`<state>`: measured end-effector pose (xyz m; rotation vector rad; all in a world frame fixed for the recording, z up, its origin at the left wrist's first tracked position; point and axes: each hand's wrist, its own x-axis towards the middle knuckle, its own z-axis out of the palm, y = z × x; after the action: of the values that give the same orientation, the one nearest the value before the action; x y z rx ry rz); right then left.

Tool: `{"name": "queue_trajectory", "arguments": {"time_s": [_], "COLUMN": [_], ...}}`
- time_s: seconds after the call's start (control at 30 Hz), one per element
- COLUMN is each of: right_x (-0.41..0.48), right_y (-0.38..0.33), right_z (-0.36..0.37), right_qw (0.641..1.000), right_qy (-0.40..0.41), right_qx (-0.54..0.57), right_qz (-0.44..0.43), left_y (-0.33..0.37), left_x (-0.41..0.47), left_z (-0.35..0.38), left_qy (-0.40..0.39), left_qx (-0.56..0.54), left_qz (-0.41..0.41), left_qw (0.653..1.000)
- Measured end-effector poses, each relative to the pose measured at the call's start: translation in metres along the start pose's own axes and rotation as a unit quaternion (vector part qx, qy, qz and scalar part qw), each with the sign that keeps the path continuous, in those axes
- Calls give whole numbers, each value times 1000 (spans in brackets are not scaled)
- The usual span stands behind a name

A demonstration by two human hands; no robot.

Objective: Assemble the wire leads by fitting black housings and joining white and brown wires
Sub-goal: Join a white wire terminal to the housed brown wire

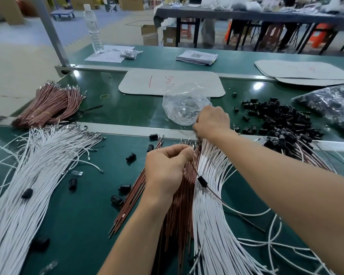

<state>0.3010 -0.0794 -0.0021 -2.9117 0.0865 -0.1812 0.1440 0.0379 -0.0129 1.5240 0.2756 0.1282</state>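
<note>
My left hand [168,167] pinches the top end of a thin brown wire [222,203] that carries a black housing [202,181] partway down. That wire hangs over a fan of white wires [211,215] lying beside a sheaf of brown wires [179,211]. My right hand [212,122] reaches to the far ends of the white wires, fingers curled at their terminals; what it pinches is hidden. Loose black housings [280,120] are heaped at the right.
A second white wire bundle [28,175] lies left, a banded brown bundle [52,104] behind it. A clear plastic bag [183,104], grey mats [171,82], a bag of black parts [330,106], a water bottle [93,28] and papers [197,56] sit farther back. Stray housings [124,188] dot the green belt.
</note>
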Motion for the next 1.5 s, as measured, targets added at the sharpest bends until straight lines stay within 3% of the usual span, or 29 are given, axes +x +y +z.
{"name": "queue_trajectory", "arguments": {"time_s": [0.37, 0.5, 0.6, 0.7, 0.87, 1.1, 1.5], "right_x": [9, -12, -48, -96, -153, -168, -166], "right_y": [-4, 4, 16, 31, 63, 83, 86], "right_z": [10, 0, -24, -46, -43, -24, -24], "right_qw": [997, 988, 966, 919, 833, 783, 747], "right_qy": [50, 133, 164, 91, 15, -7, 26], "right_qx": [-40, 67, 193, 381, 552, 620, 665], "right_qz": [-37, -34, -44, -42, 34, 45, 1], "left_y": [-1, -1, -1, -2, -5, -5, -7], "left_x": [-2, -1, -4, -13, -20, -31, -35], "left_z": [4, 3, 6, 14, 23, 25, 30], "left_qy": [-13, -43, -108, -183, -147, -126, -98], "left_qx": [15, 14, 22, 42, 95, 123, 109], "left_qz": [0, -5, -22, -12, 14, 71, 29], "left_qw": [1000, 999, 994, 982, 984, 982, 989]}}
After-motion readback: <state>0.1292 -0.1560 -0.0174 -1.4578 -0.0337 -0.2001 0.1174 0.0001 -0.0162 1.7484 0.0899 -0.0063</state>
